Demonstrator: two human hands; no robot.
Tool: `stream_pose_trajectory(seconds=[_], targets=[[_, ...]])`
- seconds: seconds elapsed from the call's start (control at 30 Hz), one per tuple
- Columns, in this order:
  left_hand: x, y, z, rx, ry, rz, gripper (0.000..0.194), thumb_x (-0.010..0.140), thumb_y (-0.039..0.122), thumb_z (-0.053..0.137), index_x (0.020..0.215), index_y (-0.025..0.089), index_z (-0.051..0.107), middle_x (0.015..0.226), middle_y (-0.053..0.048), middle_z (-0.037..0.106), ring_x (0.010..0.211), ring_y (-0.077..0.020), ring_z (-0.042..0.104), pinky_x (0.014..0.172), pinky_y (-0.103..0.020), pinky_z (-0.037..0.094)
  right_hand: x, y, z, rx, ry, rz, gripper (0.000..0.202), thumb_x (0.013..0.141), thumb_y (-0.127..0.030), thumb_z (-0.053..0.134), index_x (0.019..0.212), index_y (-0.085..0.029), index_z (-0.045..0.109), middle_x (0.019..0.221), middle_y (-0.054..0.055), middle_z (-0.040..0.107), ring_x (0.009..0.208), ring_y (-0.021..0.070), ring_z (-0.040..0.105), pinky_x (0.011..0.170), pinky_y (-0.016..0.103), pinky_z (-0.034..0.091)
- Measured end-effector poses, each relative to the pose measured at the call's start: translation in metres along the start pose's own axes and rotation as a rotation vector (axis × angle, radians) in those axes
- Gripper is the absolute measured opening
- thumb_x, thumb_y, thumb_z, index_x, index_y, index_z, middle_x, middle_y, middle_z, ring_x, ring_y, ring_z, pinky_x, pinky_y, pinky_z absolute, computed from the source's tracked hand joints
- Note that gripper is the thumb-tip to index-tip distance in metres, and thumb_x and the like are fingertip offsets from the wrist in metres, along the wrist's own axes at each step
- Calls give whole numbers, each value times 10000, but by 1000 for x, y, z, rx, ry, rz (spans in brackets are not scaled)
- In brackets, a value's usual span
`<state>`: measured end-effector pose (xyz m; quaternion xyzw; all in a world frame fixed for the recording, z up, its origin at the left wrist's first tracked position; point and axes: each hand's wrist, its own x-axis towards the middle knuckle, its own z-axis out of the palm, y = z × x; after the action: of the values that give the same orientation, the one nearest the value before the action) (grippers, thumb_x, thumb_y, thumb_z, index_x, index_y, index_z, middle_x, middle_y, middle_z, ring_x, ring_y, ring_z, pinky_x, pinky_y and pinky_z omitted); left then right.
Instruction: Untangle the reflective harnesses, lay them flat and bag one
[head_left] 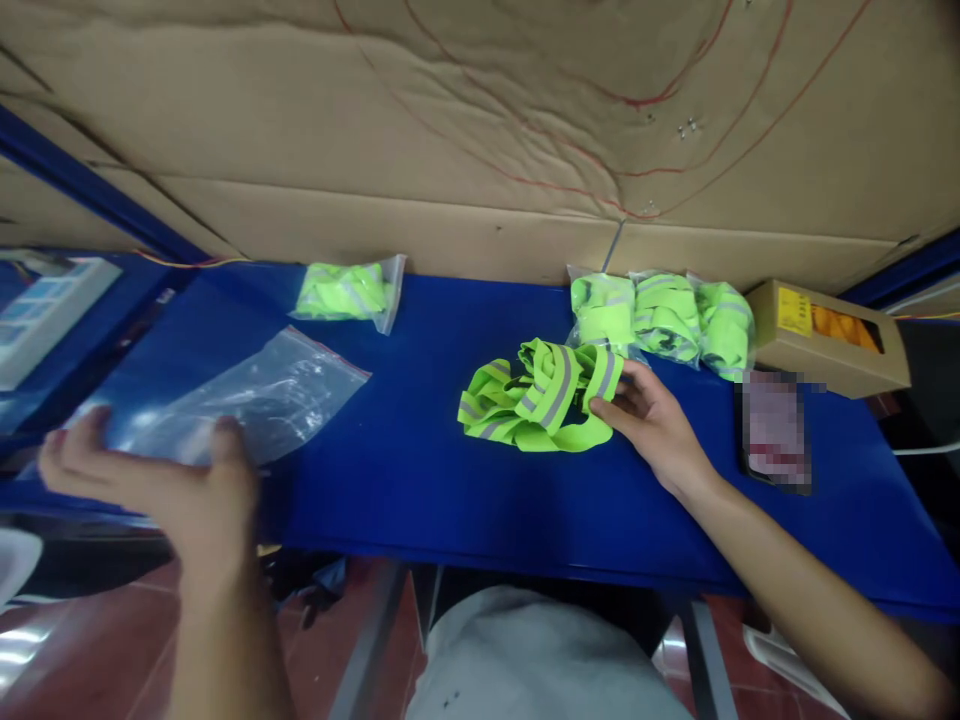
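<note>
Four bundles of yellow-green strap with grey stripes look finished, each inside a clear bag; one bagged bundle (345,292) lies alone at the back of the tabletop (420,510), left of centre; three more, a first packed bundle (602,310), a second packed bundle (666,315) and a third packed bundle (725,330), sit side by side at the back right, next to a cardboard box (829,335) with a yellow label and orange contents showing at its opening; whether the bags are sealed is too small to tell.

One piece seems unfinished: a loose strap bundle (555,400), bunched in uneven loops near the middle of the tabletop, just in front of the three packed ones and outside any bag; the right hand (664,425) grips its right end, thumb on the near side and fingers curled behind.

A clear plastic bag (289,400) lies flat on the left part of the tabletop, with no strap visible in it; the left hand (187,485) is over its near edge, open, thumb and fingers spread wide; the hand is blurred, so I cannot tell whether it touches the plastic; judging by this layout, the loose bundle is the only one in sight left unbagged, and the flat bag the only one unfilled.
</note>
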<state>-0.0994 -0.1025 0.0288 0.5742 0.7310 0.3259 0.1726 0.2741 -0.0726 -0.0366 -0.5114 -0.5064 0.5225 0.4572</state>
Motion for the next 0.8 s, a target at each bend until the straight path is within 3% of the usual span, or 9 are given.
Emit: stream_pose_trajectory(seconds=[0.07, 0.13, 0.23, 0.3, 0.37, 0.47, 0.6, 0.7, 0.8], targets=[[2, 7, 6, 25, -1, 23, 643, 630, 493, 799, 1233, 372, 608, 1349, -44, 628, 1280, -476, 556, 872, -656, 508, -3, 0, 2, 3, -28, 11, 545, 816, -431, 892, 1276, -294, 635, 1192, 53, 764, 1116, 267, 720, 909, 405, 601], [2, 1, 11, 64, 55, 29, 626, 659, 470, 806, 1236, 331, 606, 1419, -84, 569, 1364, -514, 491, 915, -673, 485, -6, 1, 5, 2, -59, 21, 612, 799, -410, 904, 1319, -301, 598, 1220, 57, 749, 1132, 271, 716, 924, 419, 604], [-2, -21, 20, 172, 325, 22, 595, 800, 489, 754, 1317, 263, 565, 1590, -158, 383, 1537, -560, 282, 1114, -739, 345, -9, 4, 9, 0, -83, 23, 720, 771, -388, 920, 1375, -309, 536, 1333, 77, 704, 1165, 278, 707, 958, 444, 610], [-4, -29, 33, 194, 399, 113, 558, 913, 475, 683, 1376, 203, 533, 1619, -203, 333, 1576, -519, 249, 1245, -696, 228, -10, 7, 11, -3, -93, 10, 759, 775, -371, 910, 1408, -312, 494, 1377, 86, 677, 1194, 278, 696, 977, 452, 610], [-4, -23, 54, 137, 256, 275, 486, 988, 433, 619, 1391, 174, 533, 1526, -207, 473, 1522, -431, 394, 1271, -608, 277, -10, 9, 11, -18, -101, -18, 771, 787, -353, 895, 1425, -312, 464, 1387, 87, 663, 1214, 273, 683, 1004, 456, 601], [-1, 11, 87, 37, -34, 448, 403, 1030, 399, 573, 1390, 218, 561, 1387, -144, 645, 1346, -314, 604, 1157, -474, 450, -8, 10, 11, -47, -94, -54, 748, 812, -356, 865, 1428, -302, 444, 1362, 88, 657, 1205, 267, 677, 1035, 468, 581], [17, 62, 110, 79, -482, 715, 600, 1001, 428, 624, 1548, 244, 459, 1575, -141, 566, 1465, -333, 524, 1179, -492, 391, -6, 9, 9, -70, -59, -68, 731, 835, -394, 840, 1430, -286, 428, 1393, 111, 626, 1240, 288, 656, 1007, 476, 588], [36, 79, 118, 118, -611, 784, 740, 949, 454, 691, 1592, 253, 385, 1602, -129, 554, 1450, -347, 545, 1193, -518, 351, -5, 9, 8, -50, -41, -72, 720, 857, -427, 837, 1435, -308, 424, 1421, 105, 612, 1257, 290, 652, 1000, 475, 594], [49, 78, 131, 82, -643, 791, 675, 901, 402, 726, 1503, 242, 466, 1487, -108, 648, 1318, -341, 645, 1149, -502, 396, -6, 9, 9, -13, -77, -41, 710, 848, -457, 863, 1416, -324, 458, 1385, 85, 647, 1257, 290, 663, 1007, 471, 592]])
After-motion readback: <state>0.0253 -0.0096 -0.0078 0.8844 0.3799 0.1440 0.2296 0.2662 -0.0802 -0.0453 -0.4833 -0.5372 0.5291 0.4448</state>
